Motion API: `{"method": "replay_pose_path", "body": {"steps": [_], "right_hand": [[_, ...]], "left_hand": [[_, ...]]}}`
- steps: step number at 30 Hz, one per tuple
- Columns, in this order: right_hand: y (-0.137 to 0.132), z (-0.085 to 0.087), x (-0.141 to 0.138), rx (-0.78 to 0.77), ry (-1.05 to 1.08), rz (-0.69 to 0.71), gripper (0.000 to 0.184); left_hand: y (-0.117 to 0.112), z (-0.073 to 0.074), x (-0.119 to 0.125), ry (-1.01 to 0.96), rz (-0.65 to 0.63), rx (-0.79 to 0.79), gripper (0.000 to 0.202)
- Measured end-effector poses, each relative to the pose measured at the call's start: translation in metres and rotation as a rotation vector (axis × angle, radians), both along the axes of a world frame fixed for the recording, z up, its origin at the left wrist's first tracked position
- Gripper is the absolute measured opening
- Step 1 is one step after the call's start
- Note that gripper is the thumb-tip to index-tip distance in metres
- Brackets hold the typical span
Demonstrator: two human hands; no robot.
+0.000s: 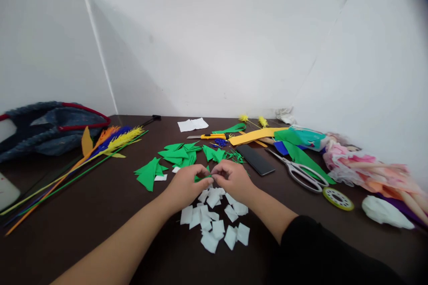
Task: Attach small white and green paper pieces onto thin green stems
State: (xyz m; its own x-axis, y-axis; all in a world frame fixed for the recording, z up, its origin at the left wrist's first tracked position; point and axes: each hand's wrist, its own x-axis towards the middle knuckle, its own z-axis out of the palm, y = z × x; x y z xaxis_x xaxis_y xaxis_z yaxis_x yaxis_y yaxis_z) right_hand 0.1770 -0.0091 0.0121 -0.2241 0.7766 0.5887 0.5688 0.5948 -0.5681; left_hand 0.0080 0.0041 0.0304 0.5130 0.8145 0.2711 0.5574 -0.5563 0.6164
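My left hand (189, 183) and my right hand (235, 181) meet fingertip to fingertip over the middle of the table. Both are closed in a pinch on a small green paper piece (198, 179), mostly hidden by the fingers. Below them lie many small white paper squares (210, 241), loosely scattered and overlapping. Just beyond my left hand are green paper triangles (175, 155) in a pile, with another green stack (147, 175) further left. Thin green snippets (235, 156) lie past my right hand.
A black phone (256, 159), scissors (304, 173), a tape roll (337, 198) and a doll (364, 162) lie to the right. Behind are a yellow utility knife (214, 136), a yellow strip (256, 135) and white paper (193, 124). Coloured stems (78, 164) and a denim bag (50, 127) lie left.
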Motion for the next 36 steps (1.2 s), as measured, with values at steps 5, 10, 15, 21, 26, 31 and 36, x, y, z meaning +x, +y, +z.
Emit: {"method": "replay_pose_path", "body": {"steps": [5,10,15,21,26,31,36], "right_hand": [[0.0025,-0.0012,0.0033,0.155,-0.076,0.084,0.009],[0.0036,-0.0025,0.0031,0.2,-0.103,0.101,0.009],[0.0024,-0.003,0.0004,0.066,-0.029,0.037,0.01],[0.0019,-0.0041,-0.0026,-0.14,0.096,-0.02,0.01],[0.0012,-0.0031,-0.0025,-0.122,0.091,0.046,0.015],[-0.0001,-0.0025,-0.0047,-0.076,0.038,0.023,0.013],[0.0014,-0.0046,-0.0046,-0.052,0.028,-0.018,0.005]], "left_hand": [[0.0015,0.0005,0.0009,-0.139,-0.082,-0.276,0.031],[0.0012,0.0002,0.0025,-0.066,0.033,-0.158,0.018],[0.0014,-0.004,0.0025,0.109,0.105,0.204,0.007],[-0.0009,-0.0075,0.0015,0.182,0.139,0.397,0.002],[0.0,-0.0076,0.001,0.221,0.162,0.423,0.005],[-0.0008,-0.0067,0.0016,0.247,0.148,0.447,0.002],[-0.0017,-0.0066,0.0016,0.247,0.17,0.466,0.006]]}}
